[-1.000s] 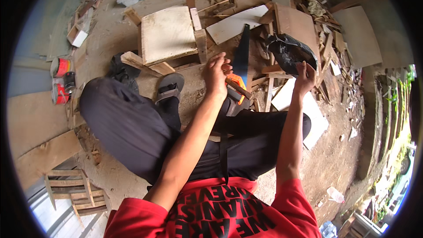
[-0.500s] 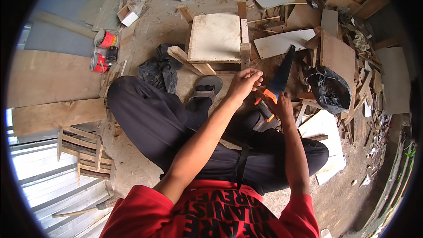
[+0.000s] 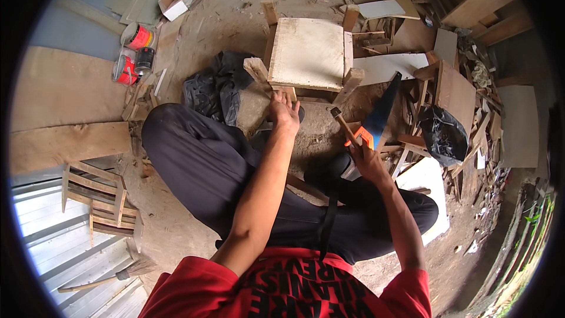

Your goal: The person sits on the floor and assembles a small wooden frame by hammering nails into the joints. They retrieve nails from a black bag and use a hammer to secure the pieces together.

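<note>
- Place: rough outdoor carpentry yard, worked at ground level on a bare dirt floor (image 3: 235, 23).
- Offcuts: plywood sheets (image 3: 388, 66) and timber scraps (image 3: 424, 141) strewn around.
- Work piece: small unfinished wooden stool (image 3: 307, 53), pale board top.
- Tool: handsaw (image 3: 376, 119) with orange handle.
- Supplies: red cans (image 3: 134, 53) beside planks (image 3: 65, 144).
- Boundary: corrugated metal sheeting (image 3: 53, 224); greenery at the right edge (image 3: 532, 229).

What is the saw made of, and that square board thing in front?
The saw looks like a dark, matte metal blade with an orange, likely plastic handle, gripped by the right hand. The square board seems pale, unpainted wood: rough cut edges, dusty surface.
</note>
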{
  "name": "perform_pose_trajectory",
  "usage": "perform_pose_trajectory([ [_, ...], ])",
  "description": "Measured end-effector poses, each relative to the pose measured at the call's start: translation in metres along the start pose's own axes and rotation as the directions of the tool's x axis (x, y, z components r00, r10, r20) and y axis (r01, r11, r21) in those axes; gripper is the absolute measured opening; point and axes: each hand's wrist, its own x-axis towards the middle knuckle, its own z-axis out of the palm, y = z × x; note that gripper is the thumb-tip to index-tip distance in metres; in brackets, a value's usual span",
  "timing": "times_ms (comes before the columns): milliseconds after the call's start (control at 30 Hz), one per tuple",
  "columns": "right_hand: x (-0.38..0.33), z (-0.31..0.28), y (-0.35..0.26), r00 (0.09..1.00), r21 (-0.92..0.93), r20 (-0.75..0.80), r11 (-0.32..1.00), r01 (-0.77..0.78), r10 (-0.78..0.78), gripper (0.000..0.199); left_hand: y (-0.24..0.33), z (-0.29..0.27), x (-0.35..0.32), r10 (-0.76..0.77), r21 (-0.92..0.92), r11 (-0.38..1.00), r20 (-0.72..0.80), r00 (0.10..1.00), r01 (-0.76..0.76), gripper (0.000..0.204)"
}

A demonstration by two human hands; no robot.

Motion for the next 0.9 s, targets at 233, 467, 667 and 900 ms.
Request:
perform_pose_trajectory([
  [233,0.031,-0.019,-0.178,0.996,0.175,0.046,0.981,-0.088,0.081,0.023,-0.002,-0.002,-0.008,-0.082,-0.085,0.992,0.091,0.992,0.09,0.073],
  [467,0.083,0.013,-0.196,0.996,-0.003,-0.062,0.998,0.064,-0.064,0.018,0.002,-0.006,-0.006,-0.062,-0.127,0.988,0.188,0.98,0.087,0.074],
  [667,0.089,0.009,-0.198,0.983,-0.145,-0.113,0.981,0.126,-0.143,0.018,0.004,-0.003,-0.013,-0.03,-0.118,0.992,0.182,0.983,0.053,0.073],
  [900,0.087,0.01,-0.194,0.991,-0.111,-0.044,0.987,0.12,-0.126,0.02,0.006,-0.002,-0.013,-0.055,-0.154,0.985,0.178,0.982,0.083,0.072],
])
